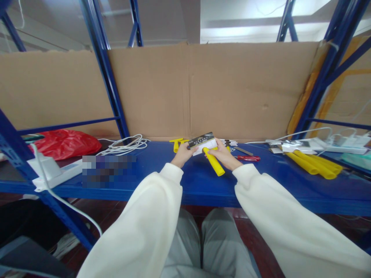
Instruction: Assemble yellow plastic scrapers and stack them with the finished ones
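Note:
My left hand point(183, 153) is closed on the left end of a small black-and-white printed packet point(201, 139), held just above the blue shelf top. In my right hand point(224, 153) is a yellow tubular handle point(215, 163) that points down toward me. Its upper end, with a yellow crosspiece, lies against the white part of the packet; whether the two are joined is unclear. My right fingers are partly hidden behind the handle. Behind my left hand lies a yellow T-shaped piece point(176, 144). A red-handled screwdriver point(248, 158) rests to the right of my right hand.
Several yellow tubes point(314, 164) lie at the right. Small black-and-white items point(229, 143) sit behind my right hand. At the left are a coiled white cable point(130, 146), a red plastic bag point(65, 143) and a power strip point(62, 173). A cardboard wall point(246, 88) stands behind.

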The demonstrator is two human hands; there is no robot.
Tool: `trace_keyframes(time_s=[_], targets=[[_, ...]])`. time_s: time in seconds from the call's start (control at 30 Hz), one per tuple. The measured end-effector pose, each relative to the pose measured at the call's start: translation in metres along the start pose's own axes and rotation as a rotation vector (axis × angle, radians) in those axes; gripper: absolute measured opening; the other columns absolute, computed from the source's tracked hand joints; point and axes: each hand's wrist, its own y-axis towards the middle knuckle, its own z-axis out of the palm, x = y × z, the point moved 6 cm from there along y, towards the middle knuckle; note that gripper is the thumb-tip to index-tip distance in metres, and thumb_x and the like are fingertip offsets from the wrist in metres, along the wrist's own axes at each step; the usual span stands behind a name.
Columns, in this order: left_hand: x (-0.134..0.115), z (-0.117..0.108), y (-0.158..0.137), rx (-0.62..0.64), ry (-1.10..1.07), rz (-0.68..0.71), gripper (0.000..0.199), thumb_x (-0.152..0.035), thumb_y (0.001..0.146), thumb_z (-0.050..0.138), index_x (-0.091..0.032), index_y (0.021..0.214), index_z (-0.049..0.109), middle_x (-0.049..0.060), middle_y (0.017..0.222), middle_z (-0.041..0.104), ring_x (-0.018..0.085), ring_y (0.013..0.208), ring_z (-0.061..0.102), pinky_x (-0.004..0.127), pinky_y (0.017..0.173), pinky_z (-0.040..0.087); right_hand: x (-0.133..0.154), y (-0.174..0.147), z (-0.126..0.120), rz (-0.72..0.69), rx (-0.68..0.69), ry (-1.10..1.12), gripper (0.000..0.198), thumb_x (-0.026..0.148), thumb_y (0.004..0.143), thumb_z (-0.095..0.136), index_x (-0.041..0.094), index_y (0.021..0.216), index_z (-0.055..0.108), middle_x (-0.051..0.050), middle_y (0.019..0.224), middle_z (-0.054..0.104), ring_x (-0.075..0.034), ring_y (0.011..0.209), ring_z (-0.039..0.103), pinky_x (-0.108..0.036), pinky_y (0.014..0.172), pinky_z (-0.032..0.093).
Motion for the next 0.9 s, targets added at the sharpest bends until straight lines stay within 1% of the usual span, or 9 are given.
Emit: trace_keyframes(time_s=[0.1, 0.17, 0.3, 0.37, 0.53, 0.67, 0.77, 0.83, 0.9], targets=[[0.001, -0.002, 0.0, -0.027, -0.03, -0.039, 0.008, -0.012, 0.064, 0.079, -0.015, 0.066, 0.071, 0.0, 0.057, 0.066, 0.016, 0.058, 0.063, 0.024, 0.051, 0.053, -0.002, 0.0, 0.0, 0.015, 0.02, 0.019, 0.073, 0.015, 0.064, 0.069, 0.03, 0.13, 0.043, 0.0, 0.105, 0.069, -0.018, 0.077, 0.07, -0.039, 0.079, 0.06], [0.002, -0.004, 0.0, -0.057, -0.075, -0.066, 0.01, -0.013, 0.064, 0.08, -0.014, 0.068, 0.071, 0.0, 0.058, 0.066, 0.014, 0.056, 0.062, 0.021, 0.044, 0.05, -0.002, -0.001, 0.001, 0.021, 0.017, 0.014, 0.08, 0.014, 0.064, 0.069, 0.031, 0.136, 0.039, -0.002, 0.112, 0.067, -0.017, 0.074, 0.07, -0.038, 0.078, 0.061], [0.003, -0.008, -0.003, -0.153, -0.145, -0.124, 0.007, -0.012, 0.069, 0.076, -0.013, 0.072, 0.07, 0.002, 0.067, 0.07, 0.014, 0.063, 0.066, 0.022, 0.051, 0.055, 0.004, -0.005, 0.004, 0.019, 0.007, -0.004, 0.086, 0.012, 0.061, 0.068, 0.032, 0.139, 0.038, -0.007, 0.137, 0.054, -0.015, 0.076, 0.069, -0.037, 0.078, 0.061], [0.003, -0.01, -0.005, -0.194, -0.154, -0.13, 0.005, -0.011, 0.072, 0.074, -0.013, 0.073, 0.07, 0.002, 0.069, 0.07, 0.014, 0.065, 0.067, 0.023, 0.057, 0.056, 0.007, -0.006, 0.007, 0.002, 0.015, -0.01, 0.085, 0.012, 0.06, 0.068, 0.032, 0.138, 0.041, -0.007, 0.142, 0.05, -0.014, 0.079, 0.069, -0.036, 0.078, 0.061], [0.004, -0.016, -0.005, -0.273, -0.197, -0.117, 0.006, -0.011, 0.073, 0.073, -0.013, 0.069, 0.069, 0.0, 0.067, 0.068, 0.011, 0.065, 0.065, 0.022, 0.063, 0.055, 0.006, -0.003, 0.007, -0.021, 0.015, -0.001, 0.084, 0.01, 0.058, 0.068, 0.031, 0.136, 0.043, -0.006, 0.145, 0.048, -0.017, 0.09, 0.068, -0.035, 0.079, 0.061], [0.002, -0.02, -0.001, -0.313, -0.244, -0.068, 0.018, -0.017, 0.067, 0.08, -0.013, 0.062, 0.063, -0.002, 0.062, 0.062, 0.009, 0.059, 0.06, 0.022, 0.063, 0.053, 0.003, -0.001, 0.005, -0.022, -0.005, 0.002, 0.085, 0.01, 0.057, 0.069, 0.032, 0.135, 0.044, -0.007, 0.15, 0.042, -0.019, 0.096, 0.067, -0.036, 0.08, 0.061], [0.005, -0.024, 0.003, -0.349, -0.242, -0.044, 0.025, -0.022, 0.062, 0.084, -0.014, 0.061, 0.061, -0.003, 0.058, 0.06, 0.008, 0.054, 0.057, 0.022, 0.058, 0.049, 0.005, -0.003, 0.005, -0.019, 0.007, 0.012, 0.084, 0.01, 0.057, 0.071, 0.032, 0.133, 0.045, -0.006, 0.149, 0.043, -0.02, 0.104, 0.065, -0.035, 0.083, 0.06], [0.007, -0.027, 0.005, -0.385, -0.223, -0.021, 0.027, -0.024, 0.061, 0.085, -0.015, 0.059, 0.059, -0.004, 0.054, 0.057, 0.008, 0.05, 0.053, 0.02, 0.052, 0.043, 0.004, -0.005, 0.006, 0.016, 0.026, 0.041, 0.083, 0.011, 0.057, 0.072, 0.033, 0.133, 0.044, -0.006, 0.147, 0.046, -0.02, 0.099, 0.067, -0.037, 0.082, 0.061], [0.008, -0.03, 0.007, -0.415, -0.207, 0.012, 0.029, -0.024, 0.061, 0.084, -0.016, 0.056, 0.057, -0.006, 0.049, 0.053, 0.007, 0.047, 0.048, 0.019, 0.048, 0.037, 0.001, -0.005, 0.007, 0.084, 0.059, 0.076, 0.082, 0.01, 0.059, 0.072, 0.033, 0.132, 0.042, -0.007, 0.137, 0.055, -0.018, 0.087, 0.07, -0.039, 0.079, 0.062]])
